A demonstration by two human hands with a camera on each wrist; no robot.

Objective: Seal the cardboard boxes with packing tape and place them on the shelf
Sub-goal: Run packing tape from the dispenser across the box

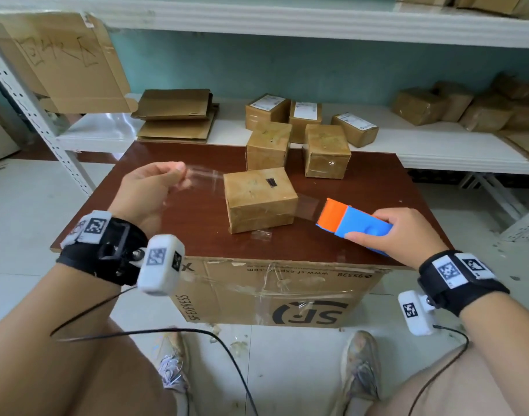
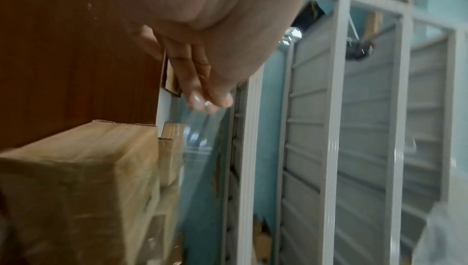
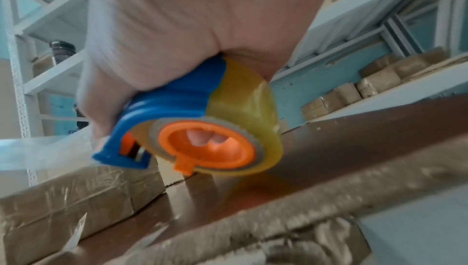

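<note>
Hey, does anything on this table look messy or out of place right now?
Yes. A crumpled scrap of clear tape lies on the brown table just in front of the nearest box, stuck to nothing useful. More tape scraps litter the floor below.

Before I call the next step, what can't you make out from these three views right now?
- Head view: whether the clear tape the left hand pinches is stuck to the nearest box; too transparent.
- Left wrist view: fingertips blurred.
- Right wrist view: the dispenser cutter, hidden by the right hand.
</note>
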